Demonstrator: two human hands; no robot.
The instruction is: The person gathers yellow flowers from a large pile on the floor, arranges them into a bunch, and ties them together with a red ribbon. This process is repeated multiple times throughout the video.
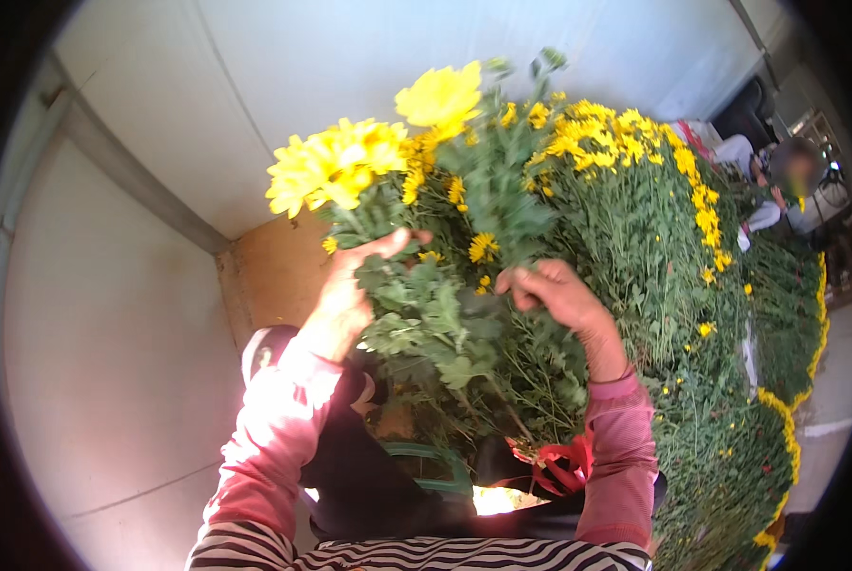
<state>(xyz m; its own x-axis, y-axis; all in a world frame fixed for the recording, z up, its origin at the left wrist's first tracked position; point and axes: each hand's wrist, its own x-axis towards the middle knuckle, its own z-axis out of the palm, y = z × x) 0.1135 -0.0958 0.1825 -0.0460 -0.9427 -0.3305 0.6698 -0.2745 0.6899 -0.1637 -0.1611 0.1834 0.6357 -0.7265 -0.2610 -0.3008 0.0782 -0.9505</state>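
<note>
My left hand (pixel 347 289) grips a bunch of yellow chrysanthemums (pixel 340 164), its thumb laid across the leafy stems. The large blooms fan out above that hand, and broad green leaves (pixel 433 321) hang below it. Thumb and fingers of my right hand (pixel 558 292) pinch a leafy chrysanthemum stem (pixel 508 193), blurred by motion, that rises to green tips. One big yellow bloom (pixel 440 96) stands between the two; which stem bears it I cannot tell. Behind and beneath both hands lie more cut chrysanthemums, partly hidden by the held ones.
A long heap of cut chrysanthemums (pixel 611 250) stretches along my right, blooms toward its outer edge. Pale wall panels (pixel 126 307) stand left and ahead. Red straps (pixel 565 464) and a green plastic frame (pixel 433 457) lie near my legs. Another person (pixel 761 178) sits far right.
</note>
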